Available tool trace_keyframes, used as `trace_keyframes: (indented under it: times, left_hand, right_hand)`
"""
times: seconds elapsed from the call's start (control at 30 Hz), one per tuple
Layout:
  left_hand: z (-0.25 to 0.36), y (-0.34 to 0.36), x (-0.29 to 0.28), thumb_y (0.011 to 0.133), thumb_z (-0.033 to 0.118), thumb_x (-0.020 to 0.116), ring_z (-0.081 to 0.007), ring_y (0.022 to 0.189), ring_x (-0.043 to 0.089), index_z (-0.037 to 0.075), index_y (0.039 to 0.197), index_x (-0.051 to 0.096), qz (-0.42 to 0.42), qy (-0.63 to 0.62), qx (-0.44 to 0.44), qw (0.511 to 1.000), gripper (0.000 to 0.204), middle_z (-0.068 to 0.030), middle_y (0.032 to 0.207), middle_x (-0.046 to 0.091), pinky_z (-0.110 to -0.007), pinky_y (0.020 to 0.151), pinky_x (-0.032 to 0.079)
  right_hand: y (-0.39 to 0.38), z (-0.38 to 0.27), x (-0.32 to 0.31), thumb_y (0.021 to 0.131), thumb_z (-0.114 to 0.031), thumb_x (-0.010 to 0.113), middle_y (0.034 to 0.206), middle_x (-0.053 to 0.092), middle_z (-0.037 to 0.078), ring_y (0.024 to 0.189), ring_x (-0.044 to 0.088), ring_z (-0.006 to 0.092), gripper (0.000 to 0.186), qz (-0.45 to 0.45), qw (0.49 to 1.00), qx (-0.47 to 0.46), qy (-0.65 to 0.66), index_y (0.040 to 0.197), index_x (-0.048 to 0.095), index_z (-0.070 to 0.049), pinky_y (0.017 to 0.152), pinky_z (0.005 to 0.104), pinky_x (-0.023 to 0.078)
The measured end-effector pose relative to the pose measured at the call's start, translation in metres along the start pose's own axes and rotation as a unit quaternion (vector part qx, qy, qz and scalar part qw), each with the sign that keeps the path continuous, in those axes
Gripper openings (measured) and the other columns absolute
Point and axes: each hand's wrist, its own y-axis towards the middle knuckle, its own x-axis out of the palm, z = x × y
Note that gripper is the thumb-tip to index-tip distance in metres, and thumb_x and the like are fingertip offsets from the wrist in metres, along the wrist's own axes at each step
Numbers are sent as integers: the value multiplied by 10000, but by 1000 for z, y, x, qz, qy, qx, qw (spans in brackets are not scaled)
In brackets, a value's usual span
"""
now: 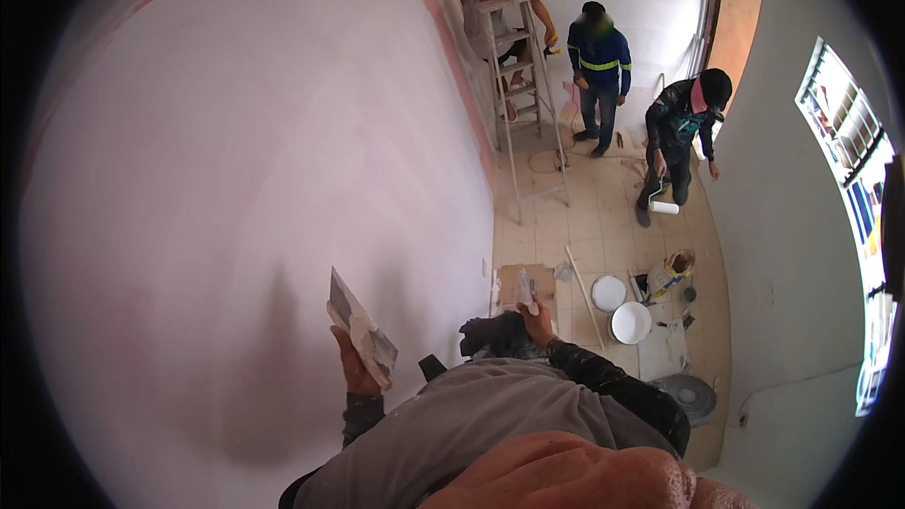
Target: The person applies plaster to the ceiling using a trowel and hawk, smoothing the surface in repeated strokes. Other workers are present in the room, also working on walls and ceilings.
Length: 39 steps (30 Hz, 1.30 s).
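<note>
My left hand (354, 366) is closed round a wide, flat metal plastering trowel (351, 313), tilted beside the wall. A lump of white putty lies on its blade. Farther right, in front of my body, my right hand (538, 324) grips a small putty knife (525, 287), its pale blade pointing away from me. Along my left side runs the white wall (217, 226), with a pink band at its far edge and shadows near the trowel. Neither tool appears to touch the wall.
Below on the tiled floor stand a white bucket (632, 323), a white lid (609, 293), a long stick (584, 294), a bag (673, 273) and a fan (686, 398). Three people work beyond, one on a stepladder (517, 66), one holding a paint roller (665, 207). A barred window is right.
</note>
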Motion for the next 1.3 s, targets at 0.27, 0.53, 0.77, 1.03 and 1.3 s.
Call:
trace_keyframes:
  times: [0.27, 0.53, 0.77, 1.03, 1.3]
  left_hand:
    - [5, 1, 16, 991, 668, 478, -186, 939, 672, 159, 1336, 548, -2, 78, 53, 996, 619, -13, 1056, 661, -371, 817, 600]
    - [8, 10, 24, 994, 656, 485, -202, 1015, 643, 153, 1352, 527, -2, 34, 14, 999, 619, -34, 1142, 641, -402, 861, 576]
    - [42, 17, -28, 993, 634, 505, -245, 1141, 599, 147, 1419, 474, 12, 28, 18, 999, 648, -61, 1235, 610, -447, 994, 517]
    - [72, 31, -62, 1005, 584, 522, -262, 1182, 585, 134, 1452, 454, 2, -22, -37, 999, 638, -70, 1294, 597, -453, 1017, 503]
    - [51, 92, -131, 991, 583, 551, -277, 1237, 562, 91, 1469, 424, -15, -58, -54, 997, 698, -88, 1344, 573, -474, 1072, 464]
  right_hand:
    - [24, 14, 3, 986, -318, 673, 1109, 712, 197, 1007, 679, 275, 501, 49, 989, 137, 30, 1334, 589, 32, 857, 416, 506]
    - [73, 20, 10, 1005, -247, 637, 1340, 620, 255, 1252, 588, 417, 494, 75, 995, -10, -58, 1442, 520, -50, 1029, 443, 469]
    - [72, 37, 51, 996, -259, 583, 1317, 623, 230, 1162, 612, 442, 520, 32, 978, 62, -194, 1476, 476, -93, 961, 493, 493]
    - [62, 31, 77, 929, -160, 582, 1327, 622, 173, 1143, 614, 426, 528, -46, 931, 73, -355, 1447, 494, -109, 934, 515, 505]
    - [95, 43, 124, 975, -245, 567, 1253, 660, 199, 1095, 642, 430, 474, -36, 931, 75, -354, 1415, 528, -74, 907, 527, 506]
